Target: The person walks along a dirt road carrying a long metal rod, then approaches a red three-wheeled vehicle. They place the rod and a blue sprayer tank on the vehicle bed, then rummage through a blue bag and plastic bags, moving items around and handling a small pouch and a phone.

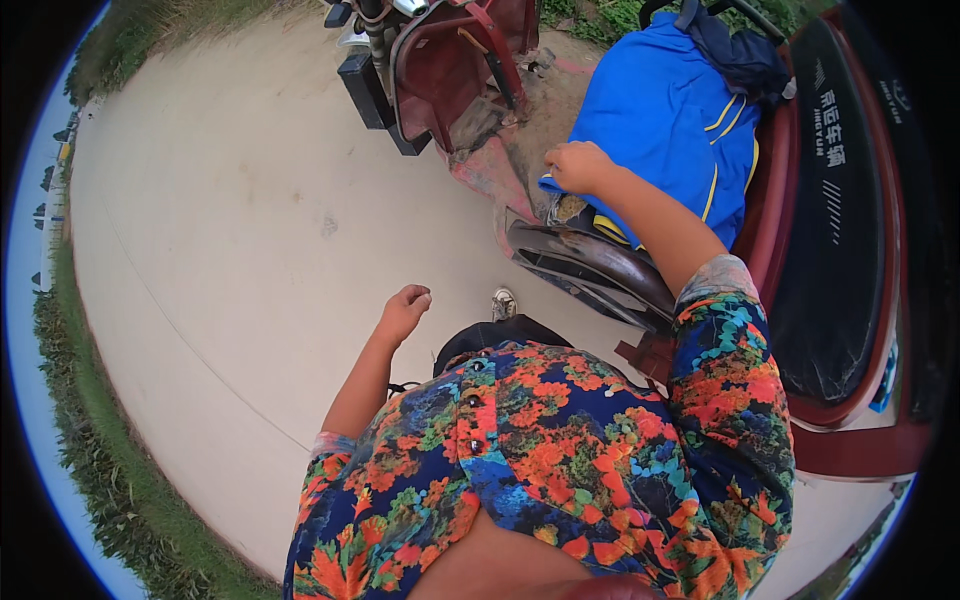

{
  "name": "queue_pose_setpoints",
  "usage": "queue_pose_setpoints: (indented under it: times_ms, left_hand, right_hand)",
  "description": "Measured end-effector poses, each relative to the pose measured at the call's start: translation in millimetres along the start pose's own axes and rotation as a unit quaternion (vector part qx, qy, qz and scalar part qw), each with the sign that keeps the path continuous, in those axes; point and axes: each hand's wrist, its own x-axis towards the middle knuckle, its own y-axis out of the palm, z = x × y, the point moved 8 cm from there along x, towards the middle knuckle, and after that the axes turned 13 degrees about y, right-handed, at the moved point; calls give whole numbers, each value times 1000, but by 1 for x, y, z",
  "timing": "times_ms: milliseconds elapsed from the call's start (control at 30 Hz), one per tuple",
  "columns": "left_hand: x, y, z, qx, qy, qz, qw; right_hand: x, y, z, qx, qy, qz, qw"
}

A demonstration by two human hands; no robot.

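Note:
A blue garment (pixel 645 97) with yellow piping is spread over the seat area of a red three-wheeled vehicle (pixel 487 165). My right hand (pixel 577 166) is closed on its near left edge, and a hem pokes out beside the fingers. What lies under the cloth is mostly hidden. My left hand (pixel 405 311) hangs over the concrete, away from the vehicle. Its fingers are curled in, and I see nothing in them. Bunched dark cloth (pixel 731 52) rests at the far end of the blue garment.
A dark fender (pixel 592 251) curves out on the vehicle's near side. Black padded panels (pixel 825 225) with writing stand at the right. The handlebar column (pixel 375 30) and red front shield (pixel 450 67) rise ahead. Pale concrete (pixel 247 225) stretches left to a grass verge (pixel 105 390). One shoe (pixel 504 304) shows below me.

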Motion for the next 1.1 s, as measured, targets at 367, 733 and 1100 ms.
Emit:
queue_pose_setpoints:
  times_ms: [367, 733, 1100]
  left_hand:
    - [166, -214, -245, -85, 317, -330, 885]
    - [451, -353, -471, 353, 351, -165, 852]
    - [514, -248, -472, 613, 396, -113, 674]
  right_hand:
    - [-8, 101, -2, -160, -14, 189, 969]
    - [33, 84, -18, -147, 53, 225, 962]
    - [-38, -19, -84, 9, 122, 109, 986]
